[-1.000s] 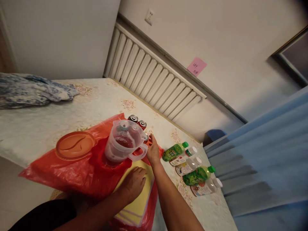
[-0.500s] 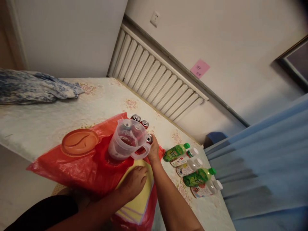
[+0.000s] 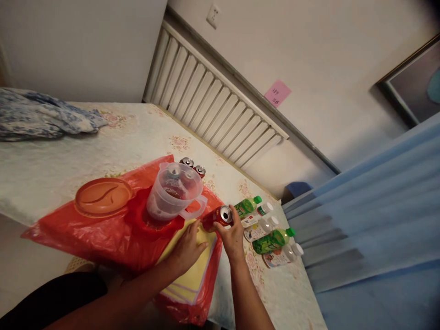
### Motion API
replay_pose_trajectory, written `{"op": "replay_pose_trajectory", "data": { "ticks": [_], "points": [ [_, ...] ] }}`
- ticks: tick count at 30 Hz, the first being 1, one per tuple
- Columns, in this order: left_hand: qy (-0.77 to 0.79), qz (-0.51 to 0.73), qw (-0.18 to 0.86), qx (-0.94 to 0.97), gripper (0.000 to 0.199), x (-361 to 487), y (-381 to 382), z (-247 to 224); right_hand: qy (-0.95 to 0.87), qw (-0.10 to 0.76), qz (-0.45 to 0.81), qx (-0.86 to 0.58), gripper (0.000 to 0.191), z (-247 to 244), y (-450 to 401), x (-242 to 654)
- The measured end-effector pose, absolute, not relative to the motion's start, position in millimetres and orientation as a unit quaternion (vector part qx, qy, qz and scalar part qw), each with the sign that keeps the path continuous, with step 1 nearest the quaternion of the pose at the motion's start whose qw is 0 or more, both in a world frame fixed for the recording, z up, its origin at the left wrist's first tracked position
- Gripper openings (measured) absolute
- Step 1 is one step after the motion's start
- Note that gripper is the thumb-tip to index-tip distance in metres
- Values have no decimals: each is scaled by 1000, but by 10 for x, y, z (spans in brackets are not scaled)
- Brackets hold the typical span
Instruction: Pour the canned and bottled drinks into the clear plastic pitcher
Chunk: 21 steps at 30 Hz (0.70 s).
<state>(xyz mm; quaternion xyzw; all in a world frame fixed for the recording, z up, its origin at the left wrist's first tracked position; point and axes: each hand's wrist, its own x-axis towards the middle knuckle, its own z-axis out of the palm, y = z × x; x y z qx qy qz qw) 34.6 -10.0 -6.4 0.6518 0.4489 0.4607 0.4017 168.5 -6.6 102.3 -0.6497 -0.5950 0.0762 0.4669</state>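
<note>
My right hand (image 3: pixel 233 236) grips an opened red can (image 3: pixel 217 217), tilted, its silver top facing up and right. Over the yellow cloth (image 3: pixel 187 270) is my left hand (image 3: pixel 190 250), thumb and fingers apart, fingertips close to the can's base. A clear plastic jug (image 3: pixel 173 195) holding dark, foamy liquid stands on a red base on the red plastic bag (image 3: pixel 92 236). Beside it lies an orange lid (image 3: pixel 103 197). Behind the jug are more cans, two of them with tops (image 3: pixel 200 171) in plain sight; others show dimly through the plastic.
Several bottles (image 3: pixel 273 240) stand in a row at the right, green ones among them. A blue-and-white cloth (image 3: pixel 44 114) lies at the far left of the flowered table (image 3: pixel 130 123). A radiator (image 3: pixel 213 94) and a blue curtain (image 3: pixel 357 215) border the table.
The red can has been lifted from behind the jug's handle and moved right and nearer in my right hand. My left hand's fingers have spread. The view has shifted slightly.
</note>
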Motion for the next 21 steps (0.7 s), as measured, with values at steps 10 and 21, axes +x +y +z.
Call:
{"op": "replay_pose_trajectory", "data": {
  "ticks": [10,21],
  "points": [
    [330,482,429,689,63,246,-102,133,-590,456,140,-651,77,851,-549,1583],
    [295,472,495,667,61,215,-149,247,-586,444,169,-656,77,903,-674,1548]
  ]
}}
